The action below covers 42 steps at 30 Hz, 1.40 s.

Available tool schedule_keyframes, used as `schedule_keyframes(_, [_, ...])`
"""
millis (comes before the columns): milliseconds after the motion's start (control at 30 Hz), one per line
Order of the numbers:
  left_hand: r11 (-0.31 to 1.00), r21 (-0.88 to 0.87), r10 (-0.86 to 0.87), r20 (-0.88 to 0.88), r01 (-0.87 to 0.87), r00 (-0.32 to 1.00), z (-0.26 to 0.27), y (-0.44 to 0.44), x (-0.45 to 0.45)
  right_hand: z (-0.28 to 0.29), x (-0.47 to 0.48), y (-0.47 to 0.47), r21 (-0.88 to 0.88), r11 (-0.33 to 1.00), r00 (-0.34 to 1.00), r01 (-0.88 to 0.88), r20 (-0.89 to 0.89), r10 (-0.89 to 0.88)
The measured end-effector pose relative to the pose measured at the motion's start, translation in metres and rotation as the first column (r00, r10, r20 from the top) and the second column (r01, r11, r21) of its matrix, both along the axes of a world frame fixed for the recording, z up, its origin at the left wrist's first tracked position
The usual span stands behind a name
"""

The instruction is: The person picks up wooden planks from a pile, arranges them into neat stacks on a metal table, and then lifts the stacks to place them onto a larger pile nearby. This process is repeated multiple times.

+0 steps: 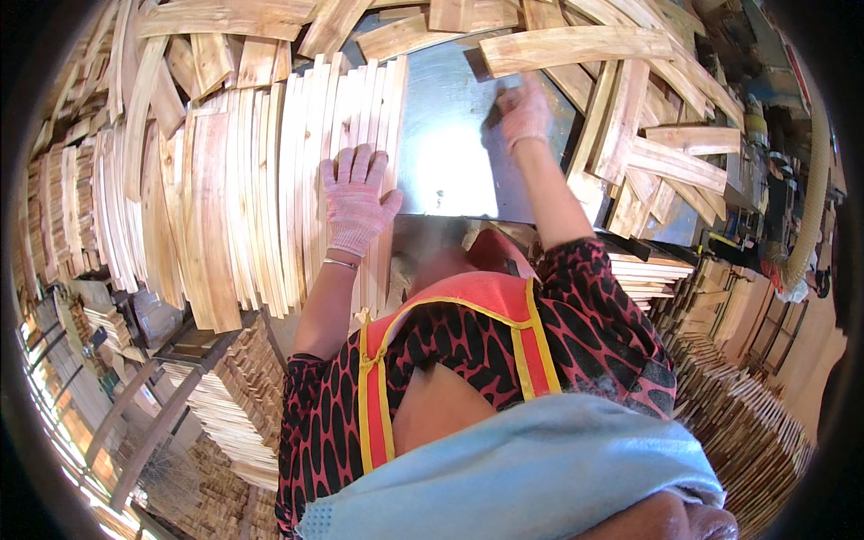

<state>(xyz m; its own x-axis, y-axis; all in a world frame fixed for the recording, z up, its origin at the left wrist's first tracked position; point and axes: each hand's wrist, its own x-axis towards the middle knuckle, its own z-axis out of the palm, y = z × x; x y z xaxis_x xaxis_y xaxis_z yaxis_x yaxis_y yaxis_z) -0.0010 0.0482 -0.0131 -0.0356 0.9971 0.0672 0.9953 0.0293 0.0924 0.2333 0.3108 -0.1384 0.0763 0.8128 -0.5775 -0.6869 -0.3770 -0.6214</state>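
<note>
My left hand (pixel 358 196), in a pinkish knitted work glove, lies flat with its fingers spread on a row of wooden boards (pixel 297 155) standing on edge side by side. My right hand (pixel 525 111), in a like glove, is over the right part of the smooth metal tabletop (pixel 445 128), its fingers curled and somewhat blurred. Just beyond it, a loose wooden board (pixel 574 48) lies crosswise, one end over the metal. Whether the right fingers touch that board or hold anything cannot be told.
Loose boards (pixel 675 162) are heaped on the right and along the far side. More board rows (pixel 61 202) extend left. Stacked boards (pixel 229 405) stand low left, with another stack (pixel 742 418) low right. A ribbed hose (pixel 813 202) hangs at the far right.
</note>
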Motion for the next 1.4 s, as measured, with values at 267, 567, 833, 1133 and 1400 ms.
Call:
schedule_keyframes(267, [0.997,-0.069,-0.049,-0.064,0.044,0.997,0.000,0.007,0.002,0.019,0.108,0.076,0.075,0.826,0.531,-0.558,0.798,0.287])
schedule_keyframes(567, [0.997,-0.074,0.009,-0.108,-0.017,0.994,-0.023,-0.009,-0.001,0.064,0.043,-0.251,-0.377,0.655,0.291,-0.655,0.674,0.679])
schedule_keyframes(833, [0.995,-0.095,0.024,-0.109,-0.034,0.994,-0.017,-0.005,0.010,0.066,-0.038,-0.215,-0.173,-0.126,-0.197,-0.977,0.492,0.848])
schedule_keyframes(1133, [0.993,-0.114,-0.022,-0.040,0.017,0.999,0.012,0.010,0.014,-0.080,-0.021,0.095,0.226,0.929,0.888,-0.293,-0.296,0.352])
schedule_keyframes(1400, [0.995,-0.089,0.046,0.044,-0.041,0.998,0.018,0.011,0.005,0.032,-0.120,0.144,0.170,0.964,0.916,-0.205,-0.314,0.250])
